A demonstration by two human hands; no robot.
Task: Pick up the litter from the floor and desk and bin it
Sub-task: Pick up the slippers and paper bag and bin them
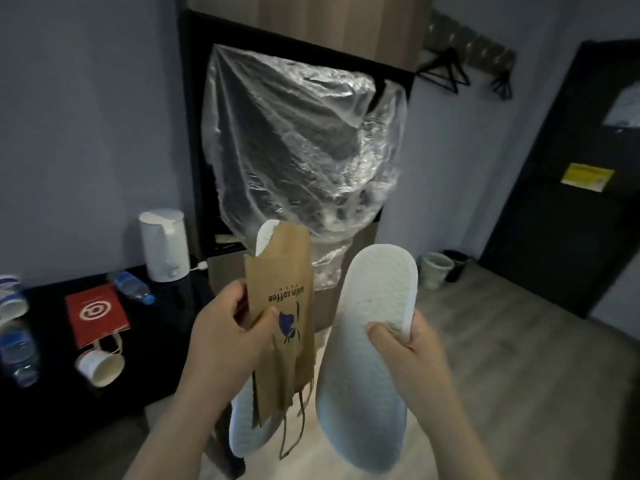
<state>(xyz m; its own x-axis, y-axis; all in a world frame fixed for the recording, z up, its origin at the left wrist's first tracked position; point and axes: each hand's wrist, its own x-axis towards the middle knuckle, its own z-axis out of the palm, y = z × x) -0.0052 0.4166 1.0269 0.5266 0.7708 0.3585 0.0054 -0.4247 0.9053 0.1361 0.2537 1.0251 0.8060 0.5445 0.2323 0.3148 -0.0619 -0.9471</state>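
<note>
Your left hand point(228, 323) is gripping a flat brown paper coffee bag point(280, 296) with a white textured slipper point(265, 237) tucked behind it, thumb pressing on the bag's front. Your right hand point(408, 341) is clutching a second white slipper point(367, 341) by its edge, sole facing you. A big clear plastic bag point(301, 140) is hanging straight ahead. On the black desk point(162, 327) at your left, a red paper bag point(95, 311), a tipped paper cup point(100, 367) and plastic water bottles point(133, 287) are lying. Two small bins point(435, 270) are standing by the far wall.
</note>
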